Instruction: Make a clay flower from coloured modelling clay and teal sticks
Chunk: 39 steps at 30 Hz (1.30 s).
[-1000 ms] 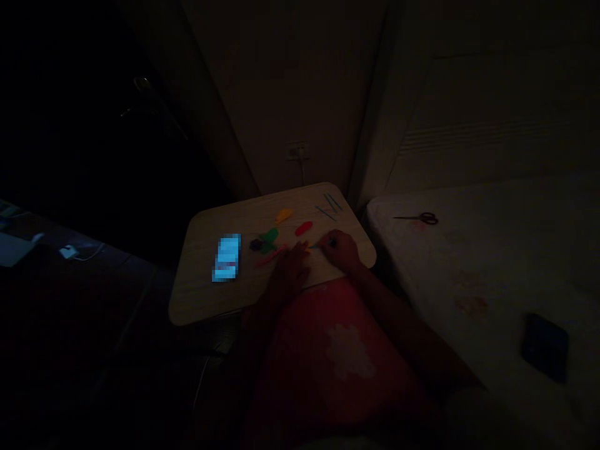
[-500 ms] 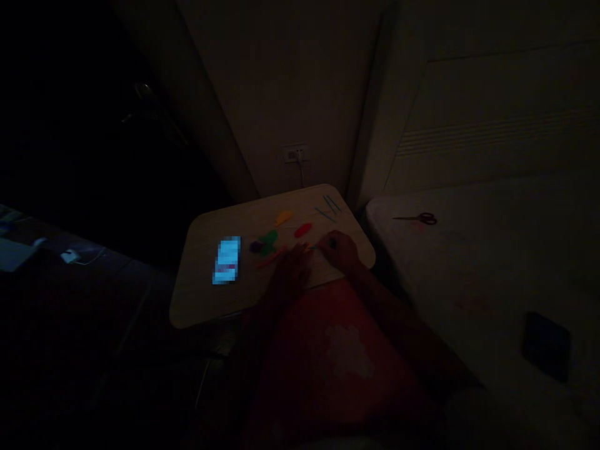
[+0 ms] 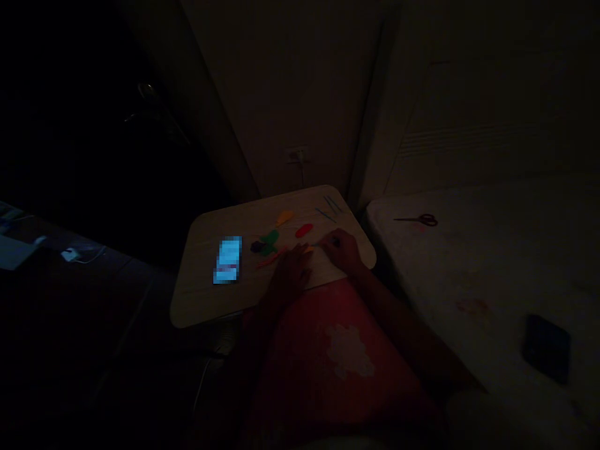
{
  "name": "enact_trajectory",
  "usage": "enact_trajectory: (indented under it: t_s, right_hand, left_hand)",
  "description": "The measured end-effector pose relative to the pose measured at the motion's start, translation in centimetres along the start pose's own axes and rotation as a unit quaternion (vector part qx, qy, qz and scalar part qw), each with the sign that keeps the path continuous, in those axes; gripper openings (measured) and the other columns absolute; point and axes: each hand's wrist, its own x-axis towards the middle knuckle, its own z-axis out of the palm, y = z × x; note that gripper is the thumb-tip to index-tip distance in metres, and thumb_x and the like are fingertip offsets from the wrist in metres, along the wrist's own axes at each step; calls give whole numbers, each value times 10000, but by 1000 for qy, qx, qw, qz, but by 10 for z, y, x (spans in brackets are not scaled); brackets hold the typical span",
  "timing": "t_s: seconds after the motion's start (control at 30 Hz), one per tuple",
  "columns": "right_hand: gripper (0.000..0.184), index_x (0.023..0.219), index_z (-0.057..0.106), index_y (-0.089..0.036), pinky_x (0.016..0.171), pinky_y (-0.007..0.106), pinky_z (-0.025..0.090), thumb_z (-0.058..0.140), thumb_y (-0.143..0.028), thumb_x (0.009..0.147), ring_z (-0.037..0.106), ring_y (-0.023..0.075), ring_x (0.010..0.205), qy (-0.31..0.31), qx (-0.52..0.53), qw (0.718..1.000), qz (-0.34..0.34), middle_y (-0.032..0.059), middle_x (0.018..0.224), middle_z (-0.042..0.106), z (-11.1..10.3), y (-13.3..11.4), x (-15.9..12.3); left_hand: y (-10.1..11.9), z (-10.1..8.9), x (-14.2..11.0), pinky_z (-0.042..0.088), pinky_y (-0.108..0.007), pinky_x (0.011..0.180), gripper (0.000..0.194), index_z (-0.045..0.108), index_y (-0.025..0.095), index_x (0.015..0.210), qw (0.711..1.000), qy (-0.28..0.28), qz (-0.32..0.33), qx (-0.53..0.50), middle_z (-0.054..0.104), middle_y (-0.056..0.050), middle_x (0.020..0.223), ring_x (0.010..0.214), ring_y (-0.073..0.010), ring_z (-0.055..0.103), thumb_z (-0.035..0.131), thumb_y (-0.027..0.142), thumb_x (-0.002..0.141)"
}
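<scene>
The small table point(image 3: 197, 300) holds several soft, bright pieces that look like modelling clay. My left hand point(image 3: 290, 272) rests near its front edge, fingertips on a small orange clay piece point(image 3: 308, 249) and holding it against the tabletop. In the pinched fingers of my right hand point(image 3: 343, 250) is a thin pale-blue stick point(image 3: 319, 244), its tip at the orange piece. Just beyond lies a red clay piece point(image 3: 304, 230). Left of my hands are a green clay piece point(image 3: 270, 239), a dark purple lump point(image 3: 256, 247) and a pinkish-red strip point(image 3: 267, 260). Dim light hides finger detail.
A lit phone point(image 3: 227, 259) lies on the table's left. Farther back are a yellow-orange clay piece point(image 3: 284, 217) and several thin sticks point(image 3: 332, 204). To the right, scissors point(image 3: 424, 219) and a dark flat object point(image 3: 546, 347) rest on a pale surface point(image 3: 450, 269).
The stick in my right hand shifts slightly at the orange piece. My left hand stays in place. The view moves a little; the other pieces lie as before.
</scene>
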Motion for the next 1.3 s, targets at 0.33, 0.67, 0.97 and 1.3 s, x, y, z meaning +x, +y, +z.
enact_trajectory:
  t_s: [0.33, 0.67, 0.97, 1.3]
  right_hand:
    - [115, 863, 731, -203, 728, 300, 433, 704, -314, 854, 628, 205, 840, -41, -90, 995, 20, 65, 937, 718, -3, -10, -4]
    - [123, 853, 730, -204, 728, 288, 441, 675, -310, 884, 645, 192, 838, -28, -50, 998, 26, 58, 938, 727, -2, -8, -3]
    - [137, 842, 726, -200, 726, 291, 437, 681, -328, 866, 637, 191, 817, -24, -53, 998, 24, 53, 917, 724, -3, -10, -4]
    - [131, 841, 734, -202, 723, 295, 459, 680, -320, 857, 645, 196, 811, -22, -49, 998, 32, 57, 906, 731, -4, -9, -3]
  left_hand:
    - [-1, -1, 0, 225, -508, 1274, 554, 427, 202, 1516, 1000, 2, 0, -6, 345, -92, 1647, 1542, -252, 275, 488, 235, 966]
    - [1, -2, 1, 199, -532, 1273, 528, 437, 235, 1517, 1000, -21, -3, 15, 323, -63, 1661, 1553, -247, 252, 444, 247, 989]
    - [3, -4, 1, 192, -530, 1277, 507, 479, 235, 1488, 1000, -20, -4, 21, 323, -53, 1662, 1553, -251, 251, 450, 244, 981]
    - [2, -1, 1, 196, -538, 1273, 550, 433, 247, 1523, 1000, -13, 0, 7, 343, -65, 1652, 1547, -256, 267, 470, 252, 975]
